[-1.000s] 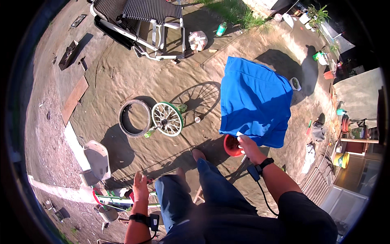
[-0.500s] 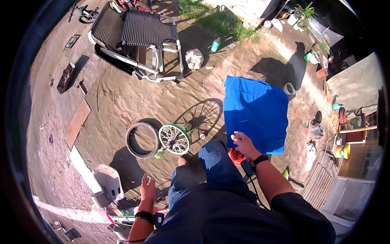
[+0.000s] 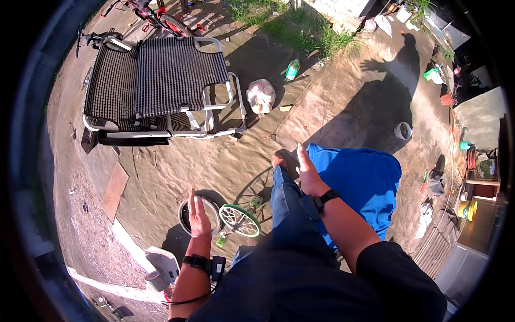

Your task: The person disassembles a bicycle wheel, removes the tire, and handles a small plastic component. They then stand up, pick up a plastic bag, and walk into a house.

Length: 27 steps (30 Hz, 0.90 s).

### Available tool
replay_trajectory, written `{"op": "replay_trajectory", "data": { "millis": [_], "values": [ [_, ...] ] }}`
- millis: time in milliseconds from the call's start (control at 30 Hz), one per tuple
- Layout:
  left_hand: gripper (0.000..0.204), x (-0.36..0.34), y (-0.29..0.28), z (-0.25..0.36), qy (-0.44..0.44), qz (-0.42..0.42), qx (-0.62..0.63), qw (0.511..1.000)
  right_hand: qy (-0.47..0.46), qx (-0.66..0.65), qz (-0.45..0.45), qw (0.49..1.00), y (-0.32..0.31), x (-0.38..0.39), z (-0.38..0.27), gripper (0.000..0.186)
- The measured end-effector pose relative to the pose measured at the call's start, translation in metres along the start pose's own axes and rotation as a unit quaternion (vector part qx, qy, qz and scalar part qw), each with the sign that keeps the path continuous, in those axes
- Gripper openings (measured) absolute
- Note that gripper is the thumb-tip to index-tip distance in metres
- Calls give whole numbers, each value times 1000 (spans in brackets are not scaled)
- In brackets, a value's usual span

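Observation:
My left hand [image 3: 198, 217] is open with flat fingers and holds nothing. It hovers over a black tyre [image 3: 185, 212] lying on the dirt. Beside the tyre lies a small spoked wheel with a green rim [image 3: 240, 220]. My right hand [image 3: 307, 169] is open too and empty, stretched forward above my raised leg in blue jeans [image 3: 284, 206]. It is at the left edge of a blue cloth [image 3: 370, 180] spread on the ground. Both wrists carry dark bands.
A folding lounger with black mesh [image 3: 161, 80] stands ahead, a red bicycle [image 3: 161, 16] behind it. A knotted plastic bag [image 3: 260, 95], a green bottle [image 3: 292, 68], a white bucket [image 3: 402, 130] and a wooden board [image 3: 114, 190] are on the ground. A white plastic seat [image 3: 163, 264] is behind left.
My right hand has left the red bowl at the blue cloth's edge and swung forward empty. My left hand has risen. The view has moved toward the lounger.

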State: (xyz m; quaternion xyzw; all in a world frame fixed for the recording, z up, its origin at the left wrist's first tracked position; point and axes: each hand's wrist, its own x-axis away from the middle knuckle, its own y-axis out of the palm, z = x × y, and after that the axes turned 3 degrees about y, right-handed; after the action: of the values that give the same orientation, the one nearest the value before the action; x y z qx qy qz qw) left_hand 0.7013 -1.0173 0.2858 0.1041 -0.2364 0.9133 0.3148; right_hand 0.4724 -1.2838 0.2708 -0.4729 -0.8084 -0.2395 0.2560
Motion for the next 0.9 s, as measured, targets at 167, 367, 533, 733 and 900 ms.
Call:
{"op": "replay_trajectory", "data": {
  "millis": [167, 367, 533, 733, 900],
  "values": [
    [56, -46, 152, 105, 72, -156, -50, 984, 167, -275, -216, 922, 108, -16, 12, 63],
    [52, -128, 134, 112, -40, -156, -129, 979, 198, -14, -247, 948, 39, -88, -79, 63],
    [52, -154, 118, 98, -167, -169, -108, 965, 197, 80, -107, 971, 3, -186, -123, 58],
    [43, -203, 94, 37, -250, -169, -77, 950, -62, 338, 4, 939, -10, -304, -111, 51],
    [37, -207, 64, -20, -377, -86, -100, 917, -18, 465, 20, 885, -9, -427, -64, 52]
  ]
}}
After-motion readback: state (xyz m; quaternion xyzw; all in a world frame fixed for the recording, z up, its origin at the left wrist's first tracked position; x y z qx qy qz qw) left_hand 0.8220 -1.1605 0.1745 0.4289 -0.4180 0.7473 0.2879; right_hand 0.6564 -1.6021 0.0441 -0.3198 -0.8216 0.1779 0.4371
